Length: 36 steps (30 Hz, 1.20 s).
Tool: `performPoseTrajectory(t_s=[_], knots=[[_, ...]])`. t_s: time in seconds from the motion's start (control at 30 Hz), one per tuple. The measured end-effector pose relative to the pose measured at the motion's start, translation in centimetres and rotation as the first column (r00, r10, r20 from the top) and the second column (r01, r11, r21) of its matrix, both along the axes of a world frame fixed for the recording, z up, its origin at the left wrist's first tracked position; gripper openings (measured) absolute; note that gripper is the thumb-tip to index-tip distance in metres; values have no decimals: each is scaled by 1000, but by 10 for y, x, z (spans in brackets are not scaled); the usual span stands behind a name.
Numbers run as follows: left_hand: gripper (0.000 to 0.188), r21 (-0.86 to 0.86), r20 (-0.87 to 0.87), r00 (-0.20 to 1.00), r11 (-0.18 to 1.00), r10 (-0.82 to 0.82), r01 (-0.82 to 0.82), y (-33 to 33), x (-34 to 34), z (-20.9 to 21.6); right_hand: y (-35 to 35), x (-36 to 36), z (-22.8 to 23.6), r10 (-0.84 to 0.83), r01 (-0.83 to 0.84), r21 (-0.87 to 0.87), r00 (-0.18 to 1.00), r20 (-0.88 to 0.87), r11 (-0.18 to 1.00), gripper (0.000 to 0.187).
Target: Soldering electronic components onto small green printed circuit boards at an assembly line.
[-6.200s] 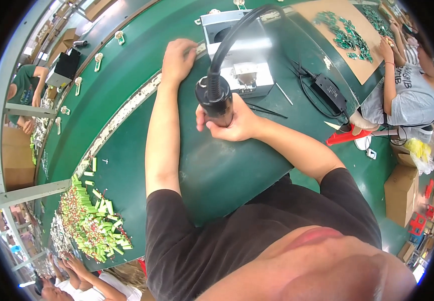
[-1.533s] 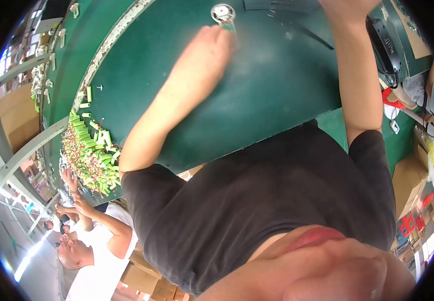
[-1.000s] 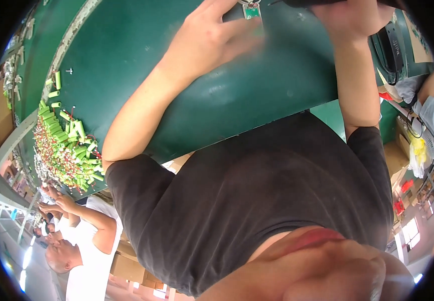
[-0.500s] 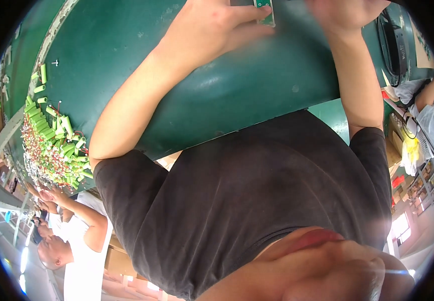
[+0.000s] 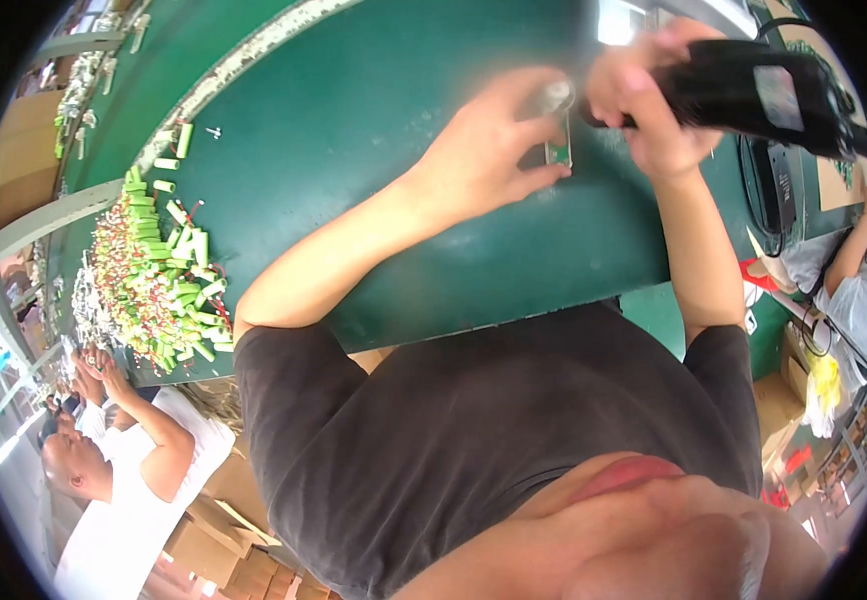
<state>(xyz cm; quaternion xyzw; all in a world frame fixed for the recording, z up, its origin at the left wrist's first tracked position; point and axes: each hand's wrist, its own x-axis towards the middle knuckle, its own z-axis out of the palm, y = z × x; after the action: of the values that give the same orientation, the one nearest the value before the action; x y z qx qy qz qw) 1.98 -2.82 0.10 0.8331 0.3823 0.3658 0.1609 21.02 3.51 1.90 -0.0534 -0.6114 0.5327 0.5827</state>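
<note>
Up near the top edge, the left hand (image 5: 483, 160) is lying on the green table (image 5: 353, 110), its thumb and fingers closing around a small green board (image 5: 557, 152) that is standing on edge against the tabletop; a shiny, blurred piece right at the fingertips is too smeared to identify. Just beside it, the right hand (image 5: 643, 110) is wrapping around the grip of a black tool (image 5: 753, 90), fingers curling tight over the handle, with the tool's front end pointing at the top of the board (whether the tip is actually touching it, I cannot tell). Both forearms are reaching up from a dark shirt at the lower edge. Well apart on the left, a heap of green cells (image 5: 153, 280) with red wires is spreading along the table's edge, a few loose ones lying above it. Below that heap, a person in white (image 5: 143, 480) is raising both hands toward it. Over on the right, another person (image 5: 858, 290) is sitting beside a black cable (image 5: 783, 190).
</note>
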Motion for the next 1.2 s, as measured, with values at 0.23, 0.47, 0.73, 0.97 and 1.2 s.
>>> performPoseTrajectory(t_s=[0.23,0.47,0.73,0.97,1.2], knots=[[28,65,-86,961,964,261,-256,123,-63,20,-3,3,-4,-50,59,-68,990,131,996,38],[34,197,-20,925,908,381,-370,262,-69,-3,-4,0,-8,-90,97,-23,976,199,995,39],[97,-270,-210,970,946,125,-180,370,16,-9,-4,-1,7,-124,127,2,973,195,992,53],[81,124,-115,938,941,328,-314,292,-6,1,-9,44,70,-283,341,-273,931,231,899,63],[72,-191,5,959,941,285,-279,89,-9,31,15,31,29,59,-24,-293,992,110,956,44]])
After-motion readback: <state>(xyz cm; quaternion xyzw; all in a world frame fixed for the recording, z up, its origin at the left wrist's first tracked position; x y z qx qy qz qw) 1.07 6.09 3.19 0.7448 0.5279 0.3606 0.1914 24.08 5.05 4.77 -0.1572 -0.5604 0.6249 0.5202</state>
